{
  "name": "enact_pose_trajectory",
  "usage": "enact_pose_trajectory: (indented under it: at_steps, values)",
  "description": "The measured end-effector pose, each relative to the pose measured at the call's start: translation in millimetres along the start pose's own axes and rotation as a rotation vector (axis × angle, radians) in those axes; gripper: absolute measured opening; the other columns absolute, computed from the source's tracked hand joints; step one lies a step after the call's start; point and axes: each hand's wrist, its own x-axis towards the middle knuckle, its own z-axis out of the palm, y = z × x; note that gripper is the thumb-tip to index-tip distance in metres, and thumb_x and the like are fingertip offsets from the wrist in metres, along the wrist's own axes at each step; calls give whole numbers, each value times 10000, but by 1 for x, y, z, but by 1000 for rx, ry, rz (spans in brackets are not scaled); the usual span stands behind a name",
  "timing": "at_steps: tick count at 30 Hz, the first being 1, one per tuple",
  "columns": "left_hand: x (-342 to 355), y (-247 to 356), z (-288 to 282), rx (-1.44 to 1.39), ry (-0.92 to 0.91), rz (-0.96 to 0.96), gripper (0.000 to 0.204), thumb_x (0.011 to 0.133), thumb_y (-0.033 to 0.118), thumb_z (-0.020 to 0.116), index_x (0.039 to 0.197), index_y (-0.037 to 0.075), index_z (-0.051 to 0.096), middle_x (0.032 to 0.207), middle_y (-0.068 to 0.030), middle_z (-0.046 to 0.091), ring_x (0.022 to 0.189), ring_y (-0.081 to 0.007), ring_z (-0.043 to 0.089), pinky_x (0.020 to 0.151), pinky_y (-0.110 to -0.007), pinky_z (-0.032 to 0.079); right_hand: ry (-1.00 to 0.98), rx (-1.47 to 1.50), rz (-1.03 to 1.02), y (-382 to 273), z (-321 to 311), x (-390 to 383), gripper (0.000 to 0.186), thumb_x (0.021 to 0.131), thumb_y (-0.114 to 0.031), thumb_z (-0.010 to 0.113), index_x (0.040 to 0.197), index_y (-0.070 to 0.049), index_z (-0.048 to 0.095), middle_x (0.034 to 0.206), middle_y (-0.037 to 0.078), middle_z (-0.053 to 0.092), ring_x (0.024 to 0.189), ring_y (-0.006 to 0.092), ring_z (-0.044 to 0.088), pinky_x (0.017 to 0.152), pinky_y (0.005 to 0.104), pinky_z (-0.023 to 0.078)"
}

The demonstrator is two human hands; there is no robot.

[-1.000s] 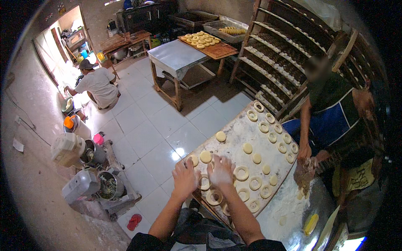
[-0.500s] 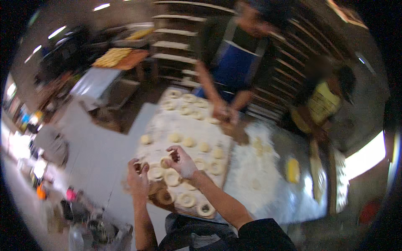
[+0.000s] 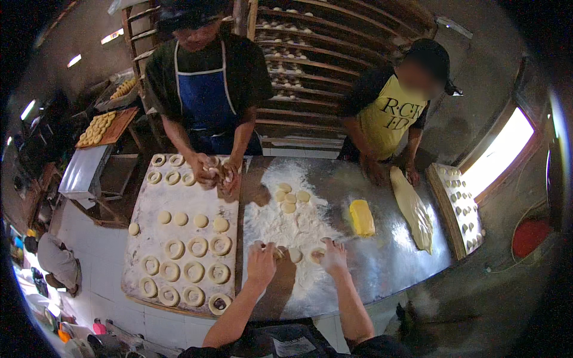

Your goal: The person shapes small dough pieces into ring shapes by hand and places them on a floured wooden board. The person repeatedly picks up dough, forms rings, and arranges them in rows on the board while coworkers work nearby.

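Over the floured part of the metal table point(image 3: 382, 268), my left hand point(image 3: 261, 262) has its fingers curled around a small piece of dough point(image 3: 279, 253). My right hand point(image 3: 336, 258) grips another round dough piece point(image 3: 317, 255) at its edge, between thumb and fingers. A pale dough disc point(image 3: 295, 255) sits between my two hands. Farther back, several dough discs point(image 3: 289, 198) lie in the loose flour point(image 3: 292, 224). To my left, a floured board point(image 3: 191, 200) bears rows of dough rings point(image 3: 194, 271) and a row of flat discs point(image 3: 181, 219).
Across the board, a co-worker in a blue apron point(image 3: 209, 101) handles dough with both hands. Another person in a yellow shirt point(image 3: 400, 107) holds a long dough strip point(image 3: 412, 206) at the right. A yellow block point(image 3: 362, 218) rests nearby. Racks point(image 3: 310, 62) of shaped dough stand behind.
My view has turned to the right. Both hands have moved off the board with the dough rings, over to the floured metal table on its right.
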Motion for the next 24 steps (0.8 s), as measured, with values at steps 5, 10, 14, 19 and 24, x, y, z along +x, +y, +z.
enact_pose_trajectory:
  at_steps: [5, 10, 14, 19, 24]
  values:
    - [3, 39, 7, -259, -152, -153, 381, 829, 133, 721, 1157, 41, 551, 932, -170, 624, 869, -372, 609, 739, -478, 511, -116, 68, -67, 7, 9, 1, 484, 785, -310, 786, 1156, -81, 576, 1017, 179, 645, 1010, 364, 610, 891, 436, 486]
    - [16, 86, -1, -557, -345, -354, 346, 948, 262, 663, 1173, -1, 656, 946, -187, 728, 863, -268, 730, 763, -337, 571, -386, 822, -14, 15, -13, 1, 404, 778, -158, 778, 1095, -40, 557, 963, 127, 644, 865, 251, 623, 787, 372, 512]
    - [20, 100, -22, -797, -338, -410, 301, 918, 221, 699, 1107, -11, 670, 889, -158, 727, 826, -215, 725, 737, -299, 560, -396, 943, -98, 17, -32, -5, 445, 776, -127, 768, 1139, -52, 523, 933, 101, 630, 849, 223, 614, 777, 360, 513]
    - [24, 110, -32, -657, -111, -283, 234, 783, 48, 739, 1010, 26, 683, 817, -117, 690, 740, -248, 688, 729, -344, 552, 59, 627, -123, -29, -27, 4, 597, 769, -66, 740, 1296, -72, 460, 973, 113, 626, 906, 227, 617, 790, 365, 517]
    - [25, 109, -35, -271, 268, -115, 528, 748, -102, 586, 1248, 11, 463, 994, -180, 574, 926, -377, 579, 810, -458, 491, -400, 1462, -99, -53, -28, 3, 620, 770, -17, 602, 1358, -71, 411, 1132, 149, 578, 1005, 267, 621, 872, 340, 507]
